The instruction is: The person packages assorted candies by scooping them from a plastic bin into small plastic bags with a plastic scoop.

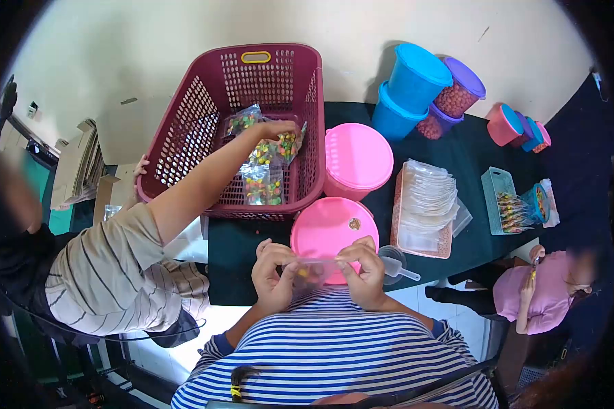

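Note:
Between my two hands, close to my striped shirt, is a clear plastic bag (311, 274) with a few colourful pieces inside. My left hand (275, 274) pinches the bag's left upper corner, and my right hand (363, 271) pinches the right upper corner. Just beyond the bag lies a round pink lid (333, 228), partly hidden by my fingers. A clear cup with a white scoop (397, 268) stands right of my right hand.
A co-worker's arm (208, 167) reaches into a maroon basket (307, 184) holding filled bags. Right of it are a pink tub (358, 157), a tray of empty bags (426, 208), blue tubs (416, 75) and a teal basket (492, 198). Another person (535, 290) sits at the right.

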Action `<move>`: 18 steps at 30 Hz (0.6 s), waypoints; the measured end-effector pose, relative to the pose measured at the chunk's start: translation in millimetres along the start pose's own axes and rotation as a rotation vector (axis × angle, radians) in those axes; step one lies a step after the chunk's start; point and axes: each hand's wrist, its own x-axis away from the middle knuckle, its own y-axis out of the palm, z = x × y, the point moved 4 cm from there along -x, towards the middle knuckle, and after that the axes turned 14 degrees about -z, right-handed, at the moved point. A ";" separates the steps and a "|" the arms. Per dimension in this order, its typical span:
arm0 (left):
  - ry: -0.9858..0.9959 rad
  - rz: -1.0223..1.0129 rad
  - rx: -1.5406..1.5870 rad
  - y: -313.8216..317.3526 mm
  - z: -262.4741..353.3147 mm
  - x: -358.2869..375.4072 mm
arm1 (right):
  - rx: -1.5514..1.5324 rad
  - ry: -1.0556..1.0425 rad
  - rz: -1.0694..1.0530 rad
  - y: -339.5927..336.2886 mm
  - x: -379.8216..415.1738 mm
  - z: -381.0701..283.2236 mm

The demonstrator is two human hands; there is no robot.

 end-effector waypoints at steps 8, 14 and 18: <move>0.010 -0.052 0.077 0.5 -8.1 2.2 | 0.031 -0.058 0.076 -6.5 6.0 0.3; 0.020 -0.292 -0.084 6.9 11.6 -6.2 | 0.081 -0.197 0.163 -6.0 6.2 -11.9; 0.027 -0.405 -0.069 24.7 24.3 -16.7 | 0.115 -0.261 -0.102 -5.7 -5.7 -29.5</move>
